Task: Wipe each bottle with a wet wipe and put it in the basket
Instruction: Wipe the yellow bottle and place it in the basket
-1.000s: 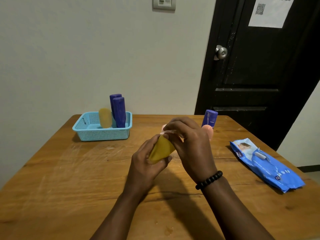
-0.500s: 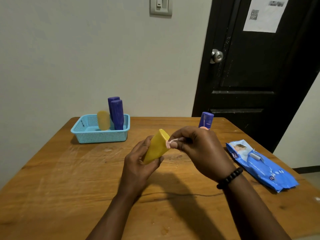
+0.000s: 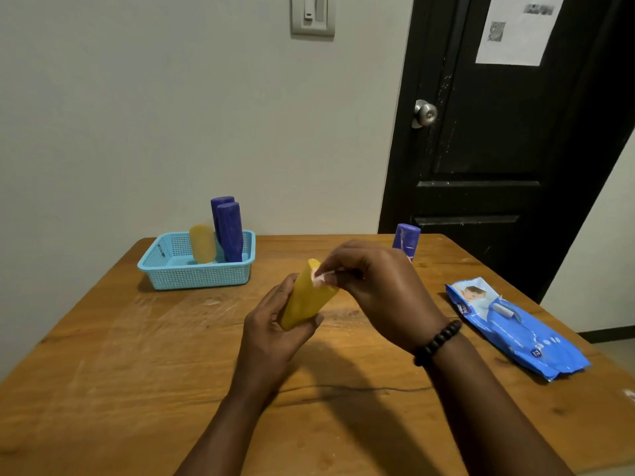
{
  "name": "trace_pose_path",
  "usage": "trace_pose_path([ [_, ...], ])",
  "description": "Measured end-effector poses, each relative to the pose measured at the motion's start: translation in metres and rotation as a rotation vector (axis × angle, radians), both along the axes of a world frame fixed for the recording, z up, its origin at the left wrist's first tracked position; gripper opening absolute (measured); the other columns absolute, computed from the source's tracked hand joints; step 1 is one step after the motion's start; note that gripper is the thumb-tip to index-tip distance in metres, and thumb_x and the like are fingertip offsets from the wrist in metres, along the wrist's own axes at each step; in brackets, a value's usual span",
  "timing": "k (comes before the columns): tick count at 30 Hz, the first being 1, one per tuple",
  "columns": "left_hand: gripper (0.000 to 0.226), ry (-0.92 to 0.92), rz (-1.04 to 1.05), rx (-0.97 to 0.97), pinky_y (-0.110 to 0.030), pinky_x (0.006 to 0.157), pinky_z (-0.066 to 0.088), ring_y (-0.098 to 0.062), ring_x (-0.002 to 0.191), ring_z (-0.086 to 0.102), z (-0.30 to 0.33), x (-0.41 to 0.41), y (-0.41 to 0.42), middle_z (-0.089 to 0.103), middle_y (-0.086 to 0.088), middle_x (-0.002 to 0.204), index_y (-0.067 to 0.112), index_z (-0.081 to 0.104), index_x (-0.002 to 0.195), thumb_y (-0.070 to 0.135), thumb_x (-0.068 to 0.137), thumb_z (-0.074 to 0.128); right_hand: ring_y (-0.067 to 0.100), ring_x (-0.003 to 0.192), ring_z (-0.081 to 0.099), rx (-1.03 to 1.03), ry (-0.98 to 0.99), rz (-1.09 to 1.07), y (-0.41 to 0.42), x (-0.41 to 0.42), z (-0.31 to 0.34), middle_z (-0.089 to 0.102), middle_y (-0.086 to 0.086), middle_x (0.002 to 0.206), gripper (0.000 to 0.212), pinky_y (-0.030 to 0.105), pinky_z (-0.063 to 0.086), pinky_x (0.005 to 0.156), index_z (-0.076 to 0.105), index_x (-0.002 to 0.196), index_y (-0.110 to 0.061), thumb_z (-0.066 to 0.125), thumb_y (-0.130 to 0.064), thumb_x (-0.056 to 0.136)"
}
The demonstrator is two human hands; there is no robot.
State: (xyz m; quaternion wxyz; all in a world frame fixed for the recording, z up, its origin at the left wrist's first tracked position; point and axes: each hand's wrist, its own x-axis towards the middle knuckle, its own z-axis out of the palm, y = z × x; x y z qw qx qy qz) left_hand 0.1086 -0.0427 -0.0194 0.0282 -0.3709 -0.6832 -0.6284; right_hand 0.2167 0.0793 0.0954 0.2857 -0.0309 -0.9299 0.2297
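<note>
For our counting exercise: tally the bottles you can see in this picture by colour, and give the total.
Purple bottles: 3, two in the basket at and, one on the table at.
Yellow bottles: 2, one in the basket, one in the left hand.
Total: 5

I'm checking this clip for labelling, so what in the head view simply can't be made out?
- Wet wipe: mostly hidden inside the right hand; its size is unclear.
- Purple bottle on the table: lower part hidden behind that hand.
- Yellow bottle: its bottom end is covered by the left hand.
- Wipes pack: print too small to read.
- Paper on the door: blurred, cut by the top edge.
</note>
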Motion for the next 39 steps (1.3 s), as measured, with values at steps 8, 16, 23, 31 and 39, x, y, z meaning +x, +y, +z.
trace_pose_path([
  [8,0.056,-0.372,-0.123,0.112,-0.031,0.101,0.045,0.001,0.125,0.053,0.002,-0.015,0.004,0.061,0.022,0.134,0.038,0.057,0.133,0.04,0.079,0.073,0.0,0.096,0.063,-0.711,0.172,-0.097,0.013,0.015,-0.042,0.07,-0.018,0.098,0.014,0.036,0.053,0.09,0.07,0.101,-0.03,0.06,-0.029,0.091],
  [16,0.077,-0.637,-0.16,0.338,-0.044,0.102,0.047,-0.025,0.111,0.064,-0.006,-0.027,0.006,0.072,-0.001,0.103,0.014,0.06,0.121,0.043,0.057,0.093,-0.003,0.093,0.061,-0.728,0.257,-0.173,-0.003,0.0,-0.076,0.069,-0.017,0.095,0.012,0.021,0.053,0.081,0.07,0.097,-0.029,0.063,-0.021,0.092],
  [23,0.046,-0.695,-0.162,0.288,-0.042,0.092,0.054,-0.022,0.099,0.067,-0.003,-0.023,0.008,0.07,-0.008,0.098,0.006,0.061,0.113,0.038,0.081,0.073,0.006,0.1,0.058,-0.009,0.211,0.032,-0.02,-0.015,-0.072,0.063,-0.004,0.111,0.024,0.018,0.054,0.08,0.07,0.103,-0.018,0.068,-0.004,0.084],
  [31,0.044,-0.789,-0.148,0.374,-0.042,0.094,0.054,-0.029,0.108,0.067,-0.001,-0.026,0.005,0.068,-0.017,0.106,-0.001,0.06,0.112,0.028,0.081,0.07,0.002,0.095,0.059,-0.177,0.218,-0.083,-0.007,-0.005,-0.097,0.063,-0.012,0.103,0.02,0.014,0.051,0.076,0.071,0.098,-0.022,0.067,-0.006,0.087],
  [39,0.047,-0.876,-0.436,0.551,-0.038,0.097,0.055,-0.025,0.118,0.065,0.009,-0.02,0.002,0.067,-0.017,0.128,0.003,0.054,0.131,0.022,0.089,0.06,-0.003,0.1,0.058,-0.35,0.32,-0.111,-0.011,-0.007,-0.063,0.064,-0.015,0.103,0.02,0.009,0.047,0.081,0.069,0.102,-0.024,0.065,-0.009,0.09],
])
